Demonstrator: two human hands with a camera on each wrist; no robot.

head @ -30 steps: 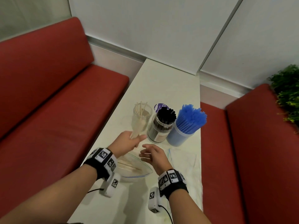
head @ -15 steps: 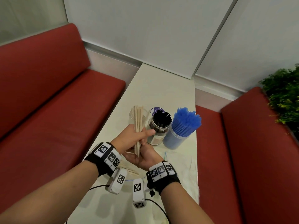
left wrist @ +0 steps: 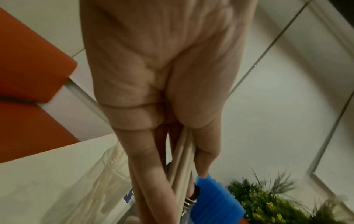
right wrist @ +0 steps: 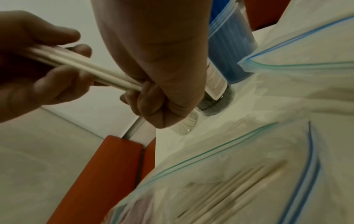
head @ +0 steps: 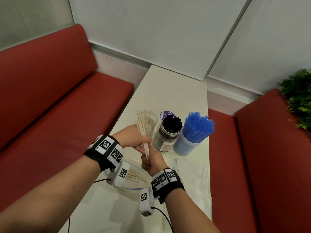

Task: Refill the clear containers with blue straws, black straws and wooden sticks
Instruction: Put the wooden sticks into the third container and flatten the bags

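Note:
A bundle of wooden sticks (head: 143, 133) stands nearly upright above the table, just in front of the clear stick container (head: 150, 122), which holds a few sticks. My left hand (head: 134, 140) grips the bundle's middle with fingers and thumb (left wrist: 203, 151). My right hand (head: 151, 161) is curled round the bundle's lower end (right wrist: 122, 84). To the right stand a clear jar of black straws (head: 168, 133) and a clear tub packed with blue straws (head: 193, 133).
A zip bag (head: 134, 175) with more wooden sticks lies on the white table (head: 176, 91) under my wrists; an emptier zip bag (head: 190, 172) lies to its right. Red benches (head: 50, 98) flank the narrow table. A green plant (head: 299, 96) is at far right.
Both hands have risen from the bag with the stick bundle. The right hand went from cupping under it to gripping its lower end. The bundle now tilts slightly left, near the clear container.

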